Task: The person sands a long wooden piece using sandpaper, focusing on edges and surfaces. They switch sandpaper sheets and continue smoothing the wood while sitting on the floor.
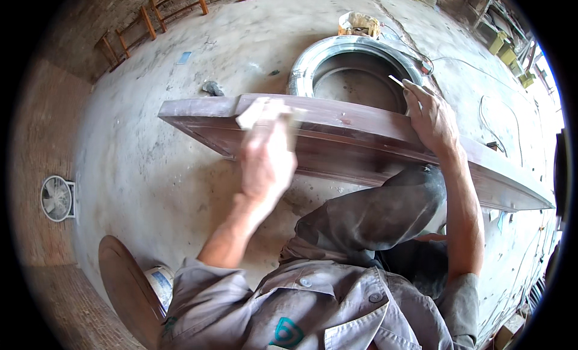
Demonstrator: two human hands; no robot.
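A long dark reddish-brown wooden panel (355,122) with a framed face stands on edge across in front of me. On the left part of its dusty upper edge, my left hand (268,154) presses a folded whitish sheet (263,112), perhaps sandpaper; motion blurs both. Farther right, my right hand (430,112) lies bent over the same edge, gripping the panel. Between its fingers sticks out a thin white cigarette (396,81). My raised knee (421,181) is close against the near side of the panel.
Behind the panel lies a tyre (301,70), with an open carton (359,25) beyond it. A grey lump (212,88) is on the floor. Cords (475,61) run along the right. A round brown board (129,290) and a bucket (161,284) stand lower left; a fan (57,198) is by the wall.
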